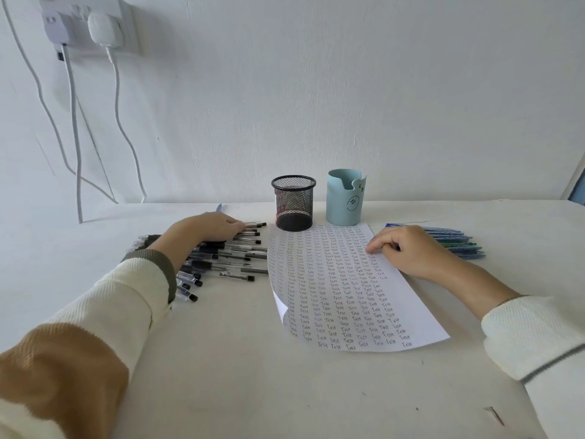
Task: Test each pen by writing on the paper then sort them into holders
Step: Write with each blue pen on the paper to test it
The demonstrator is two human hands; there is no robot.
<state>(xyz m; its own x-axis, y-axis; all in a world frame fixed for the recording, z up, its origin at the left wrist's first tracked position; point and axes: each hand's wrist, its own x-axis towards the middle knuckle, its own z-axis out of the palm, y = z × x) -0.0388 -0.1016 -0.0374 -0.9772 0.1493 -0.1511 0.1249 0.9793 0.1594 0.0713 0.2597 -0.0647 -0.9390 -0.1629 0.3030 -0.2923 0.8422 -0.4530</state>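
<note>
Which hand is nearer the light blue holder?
Right. The right hand is on the paper in front of the light blue holder; the left hand, on the black pens, is far left.

One camera sits on the person's head. It looks forward and down at the table (pixel 253 391), close up, with the wall (pixel 316 90) filling the top half.

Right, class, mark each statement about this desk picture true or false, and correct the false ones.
1. The black mesh holder stands left of the pale blue holder. True.
2. The paper is blank. False: rows of the word "Test" cover it.
3. The left hand rests on the black pens. True.
4. The blue pens lie left of the paper. False: they lie to its right.
</note>
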